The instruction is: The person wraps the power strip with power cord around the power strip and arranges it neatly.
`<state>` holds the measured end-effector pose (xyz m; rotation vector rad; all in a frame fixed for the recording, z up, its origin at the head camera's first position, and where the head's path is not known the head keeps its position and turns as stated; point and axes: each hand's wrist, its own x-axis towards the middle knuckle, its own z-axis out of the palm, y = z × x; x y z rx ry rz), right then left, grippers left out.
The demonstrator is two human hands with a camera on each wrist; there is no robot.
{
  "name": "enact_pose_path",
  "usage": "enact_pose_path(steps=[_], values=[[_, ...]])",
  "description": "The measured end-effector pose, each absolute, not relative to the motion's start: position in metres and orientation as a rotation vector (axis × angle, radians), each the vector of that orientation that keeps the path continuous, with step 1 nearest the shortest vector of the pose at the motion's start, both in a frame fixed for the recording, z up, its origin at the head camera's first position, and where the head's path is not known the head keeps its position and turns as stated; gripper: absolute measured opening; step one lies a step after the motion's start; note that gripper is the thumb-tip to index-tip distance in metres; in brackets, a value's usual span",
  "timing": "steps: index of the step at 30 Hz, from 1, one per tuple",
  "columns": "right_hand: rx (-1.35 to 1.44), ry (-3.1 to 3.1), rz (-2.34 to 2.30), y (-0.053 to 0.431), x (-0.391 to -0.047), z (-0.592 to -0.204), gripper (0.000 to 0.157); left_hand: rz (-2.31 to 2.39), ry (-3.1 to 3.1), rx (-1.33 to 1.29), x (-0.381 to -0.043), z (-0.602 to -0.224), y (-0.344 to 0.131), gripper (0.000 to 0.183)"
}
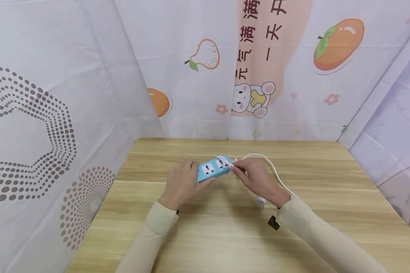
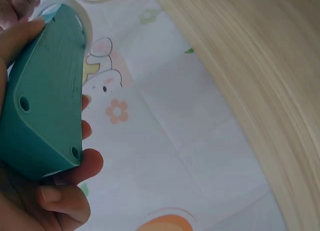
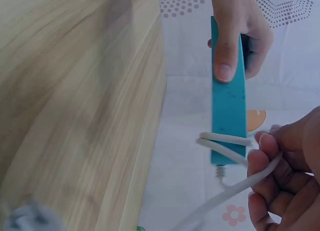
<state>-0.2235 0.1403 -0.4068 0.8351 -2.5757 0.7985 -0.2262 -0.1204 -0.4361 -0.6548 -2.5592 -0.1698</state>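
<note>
A blue power strip (image 1: pixel 214 168) with white sockets is held above the table by my left hand (image 1: pixel 182 183), its thumb along the near side. In the left wrist view the fingers wrap round the end of the power strip (image 2: pixel 47 86). White cord (image 3: pixel 225 138) loops round the strip's other end. My right hand (image 1: pixel 257 178) pinches this cord between thumb and fingers; in the right wrist view the right hand (image 3: pixel 292 176) is beside the looped end. From there the white cord (image 1: pixel 271 165) arcs over the right wrist. A white plug (image 1: pixel 260 201) shows below the right hand.
The wooden table (image 1: pixel 212 235) spreads under both hands. A printed curtain (image 1: pixel 191 94) with fruit and a cartoon figure hangs behind its far edge, and a dotted curtain (image 1: pixel 99 113) stands at the left. A small black object (image 1: pixel 273 223) is by the right cuff.
</note>
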Motion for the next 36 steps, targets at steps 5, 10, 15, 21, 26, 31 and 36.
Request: enact_pose_path(steps=[5, 10, 15, 21, 26, 31, 36], values=[[0.894, -2.507, 0.786, 0.143, -0.223, -0.410, 0.020, -0.167, -2.490, -0.564, -0.232, -0.436, -0.130, 0.069], [0.935, -2.501, 0.839, 0.143, -0.222, -0.411, 0.013, -0.280, -2.435, -0.517, -0.233, -0.431, -0.135, 0.069], [0.959, -2.516, 0.894, 0.143, -0.222, -0.416, 0.013, -0.402, -2.403, -0.501, -0.233, -0.427, -0.137, 0.067], [0.961, -2.517, 0.894, 0.148, -0.222, -0.423, 0.011, -0.517, -2.395, -0.486, -0.232, -0.424, -0.138, 0.061], [0.989, -2.449, 0.983, 0.147, -0.227, -0.431, 0.007, -0.610, -2.384, -0.476, -0.230, -0.418, -0.137, 0.059], [1.009, -2.409, 1.088, 0.138, -0.231, -0.438, 0.010, -0.703, -2.379, -0.457, -0.228, -0.414, -0.137, 0.056], [0.987, -2.406, 1.079, 0.134, -0.233, -0.448, 0.012, -0.883, -2.415, -0.420, -0.226, -0.412, -0.139, 0.053]])
